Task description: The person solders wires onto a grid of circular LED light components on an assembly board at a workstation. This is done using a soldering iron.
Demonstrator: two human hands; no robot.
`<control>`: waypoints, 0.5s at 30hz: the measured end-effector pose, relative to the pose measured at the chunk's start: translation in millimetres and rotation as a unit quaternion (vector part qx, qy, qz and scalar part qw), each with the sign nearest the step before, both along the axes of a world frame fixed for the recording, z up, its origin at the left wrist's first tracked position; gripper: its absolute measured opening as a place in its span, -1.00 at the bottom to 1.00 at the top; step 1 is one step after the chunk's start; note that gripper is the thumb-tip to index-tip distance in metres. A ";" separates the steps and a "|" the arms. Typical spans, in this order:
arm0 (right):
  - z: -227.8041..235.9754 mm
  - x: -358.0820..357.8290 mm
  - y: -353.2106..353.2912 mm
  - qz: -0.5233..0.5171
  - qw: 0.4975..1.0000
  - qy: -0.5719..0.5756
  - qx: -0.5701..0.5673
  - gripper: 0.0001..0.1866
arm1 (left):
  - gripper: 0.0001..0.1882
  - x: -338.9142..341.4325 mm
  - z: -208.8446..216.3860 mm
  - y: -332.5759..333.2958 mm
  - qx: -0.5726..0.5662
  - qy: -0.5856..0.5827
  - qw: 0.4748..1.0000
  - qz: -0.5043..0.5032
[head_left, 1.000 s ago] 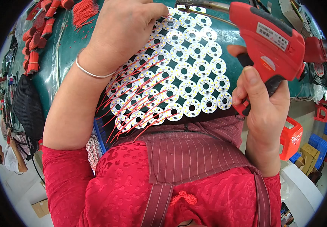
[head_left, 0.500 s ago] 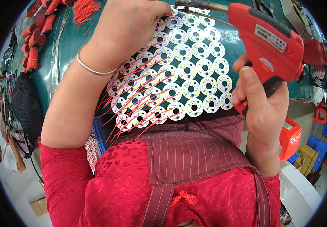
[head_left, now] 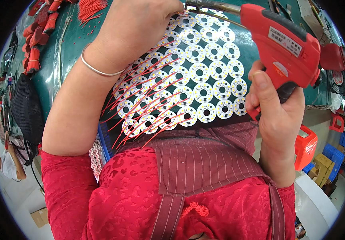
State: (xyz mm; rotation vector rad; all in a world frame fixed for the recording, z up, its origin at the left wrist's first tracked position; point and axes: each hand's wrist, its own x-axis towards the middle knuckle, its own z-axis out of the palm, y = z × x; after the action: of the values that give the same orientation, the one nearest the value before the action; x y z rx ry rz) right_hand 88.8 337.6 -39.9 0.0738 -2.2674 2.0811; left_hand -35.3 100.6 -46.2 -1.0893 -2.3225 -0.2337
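My right hand [head_left: 274, 100] is wrapped round the handle of a red and black soldering gun [head_left: 284, 44]. The gun's metal barrel points left, its tip close to the fingertips of my left hand [head_left: 136, 30]. Those fingers are pinched together at the far edge of the boards, and a bit of red wire shows at them. Beneath lie rows of round white LED boards [head_left: 197, 95], each with a centre hole and small yellow chips. Thin red wires [head_left: 146, 106] trail from many boards on the left side toward me. My left hand and wrist cover some boards.
Loose red wires [head_left: 90, 10] lie on the green tabletop [head_left: 70, 52], with tied bundles of red wire [head_left: 33, 60] at its left. A black mesh bag [head_left: 25, 108] hangs there. An orange-red stool [head_left: 305, 148] stands at right. Another person [head_left: 10, 162] is at far left.
The boards sit slightly farther right and up in view. My left fingertips have shifted a little right, beside the gun's tip. The gun has hardly moved.
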 end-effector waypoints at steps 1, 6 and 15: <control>-0.8 -0.1 0.6 0.009 1.000 0.008 0.001 -0.75 | -0.89 -0.2 0.2 -0.4 0.002 0.002 1.000 -0.002; 8.4 0.3 -5.8 -0.028 0.999 0.016 -0.001 -0.72 | -0.89 4.0 7.9 4.3 0.002 -0.033 0.999 0.006; 9.1 4.5 -3.6 -0.034 0.999 0.008 -0.006 -0.67 | -0.91 0.2 2.9 3.4 0.003 0.003 1.000 -0.005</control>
State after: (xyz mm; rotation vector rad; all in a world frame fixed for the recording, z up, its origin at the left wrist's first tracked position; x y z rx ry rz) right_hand 93.3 333.9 -30.8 0.0130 -2.2160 2.0514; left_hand -35.1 104.0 -43.3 -1.0974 -2.3101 -0.2417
